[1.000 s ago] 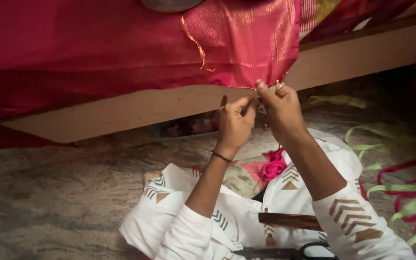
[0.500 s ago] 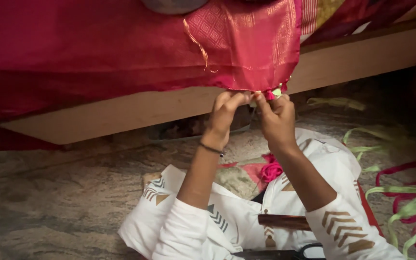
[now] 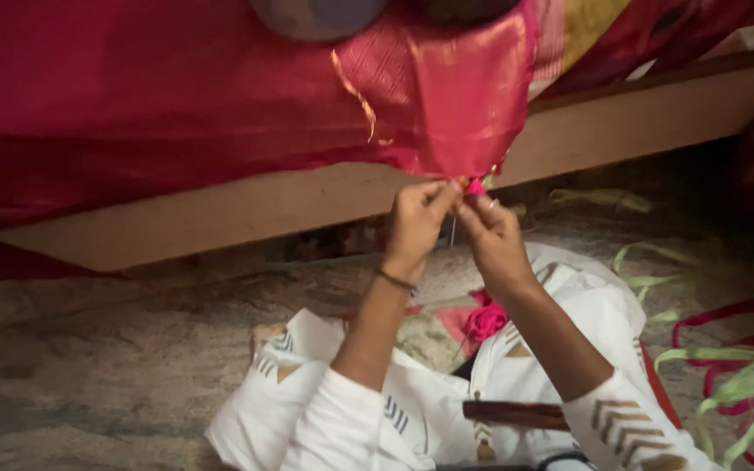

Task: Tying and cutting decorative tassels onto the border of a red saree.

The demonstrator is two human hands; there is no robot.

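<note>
My left hand (image 3: 416, 218) and right hand (image 3: 490, 231) meet at the lower corner of the pink silk cloth (image 3: 447, 105), fingers pinched shut on its edge, a thin needle (image 3: 453, 231) hanging just below between them. Half a second ago my hands sat slightly apart at that same corner; they have since closed together. The cloth drapes over a wooden board (image 3: 263, 205), which slants above a mottled stone floor (image 3: 89, 366). Right of the cloth's corner, green and red ribbon strips (image 3: 726, 366) litter the floor; below it, my white patterned garment (image 3: 412, 410) spreads out.
</note>
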